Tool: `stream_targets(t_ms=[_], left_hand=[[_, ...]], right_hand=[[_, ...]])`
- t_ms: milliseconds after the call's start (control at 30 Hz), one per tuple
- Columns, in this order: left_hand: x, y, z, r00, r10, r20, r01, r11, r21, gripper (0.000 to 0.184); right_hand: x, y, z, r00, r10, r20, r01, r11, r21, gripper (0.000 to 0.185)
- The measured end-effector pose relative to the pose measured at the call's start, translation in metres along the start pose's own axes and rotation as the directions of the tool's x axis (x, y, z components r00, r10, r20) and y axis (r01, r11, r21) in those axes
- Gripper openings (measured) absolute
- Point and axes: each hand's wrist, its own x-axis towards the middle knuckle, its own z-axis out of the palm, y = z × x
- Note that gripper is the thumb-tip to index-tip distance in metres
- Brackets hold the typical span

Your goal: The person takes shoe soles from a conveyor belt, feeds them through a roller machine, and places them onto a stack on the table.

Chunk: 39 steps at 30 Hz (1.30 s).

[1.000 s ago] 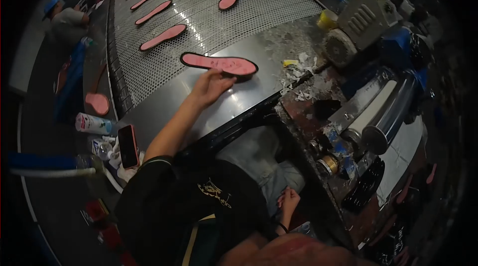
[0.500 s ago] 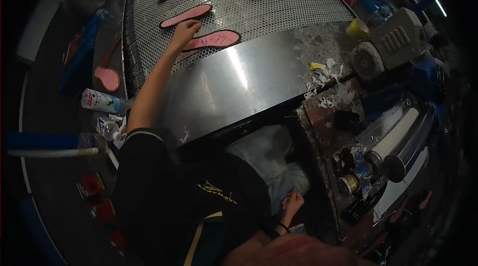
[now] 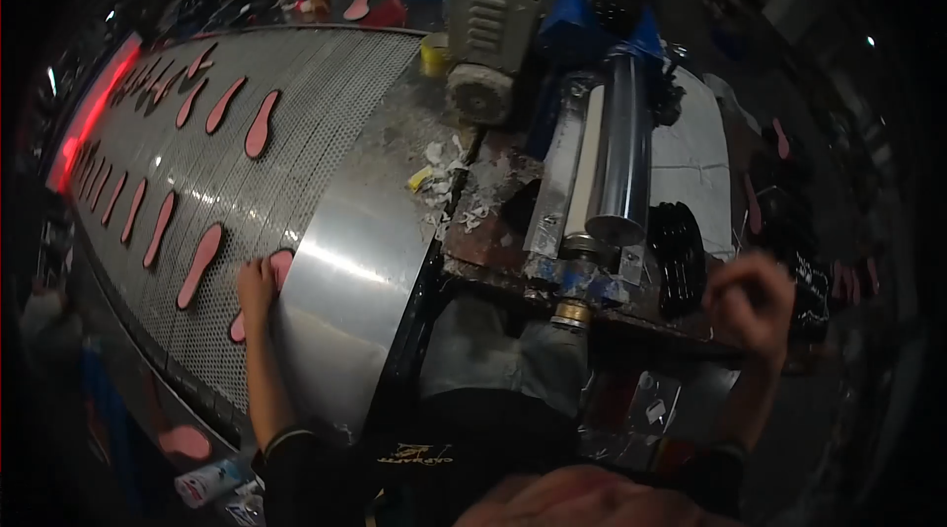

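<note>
My left hand (image 3: 256, 282) is over the middle of a pink insole (image 3: 282, 266) with a dark rim, at the near edge of the mesh conveyor belt (image 3: 326, 147). Its fingers are bent and closed, and they hide whatever they may hold. Both ends of that insole show past the hand. Beside it on the belt lies another pink insole (image 3: 201, 265). My right hand (image 3: 755, 302) is raised on the right, smeared by motion, its fingers curled. Nearest to it is a stack of shiny black pieces (image 3: 679, 256).
Two rows of pink insoles run along the belt toward a red-lit opening (image 3: 84, 137). A smooth metal plate (image 3: 350, 275) borders the belt. A grey motor housing (image 3: 493, 9), shiny rollers (image 3: 621, 152) and white scraps (image 3: 449, 172) are ahead. A drink bottle (image 3: 209, 481) lies at lower left.
My view has swung to the right, bringing the rollers to the middle. My right hand has risen from my lap to the right side. My left hand remains at the nearest insole.
</note>
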Motion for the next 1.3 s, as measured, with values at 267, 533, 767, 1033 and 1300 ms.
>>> stream_targets(t_ms=[267, 533, 767, 1033, 1300], left_hand=[[-0.05, 0.035, -0.033, 0.996, 0.067, -0.058, -0.066, 0.997, 0.029, 0.026], [-0.08, 0.1, -0.04, 0.998, 0.055, -0.033, -0.064, 0.847, -0.527, 0.022], [-0.077, 0.21, -0.034, 0.967, 0.2, 0.157, 0.035, 0.505, -0.863, 0.018], [-0.074, 0.228, -0.048, 0.793, 0.357, 0.493, 0.414, 0.277, -0.867, 0.024], [0.061, 0.398, -0.133, 0.587, 0.809, -0.026, -0.345, 0.221, -0.912, 0.061]], right_hand=[[0.283, 0.035, -0.022, 0.955, -0.064, -0.288, -0.146, 0.748, -0.647, 0.06], [0.356, 0.076, -0.015, 0.951, 0.074, -0.301, -0.291, 0.542, -0.788, 0.068], [0.288, 0.09, -0.066, 0.878, 0.043, -0.477, -0.062, 0.998, -0.024, 0.051], [0.051, 0.147, -0.113, 0.774, 0.229, -0.59, 0.08, 0.889, 0.451, 0.036], [0.046, 0.135, -0.032, 0.903, 0.32, -0.286, -0.064, 0.759, 0.648, 0.045]])
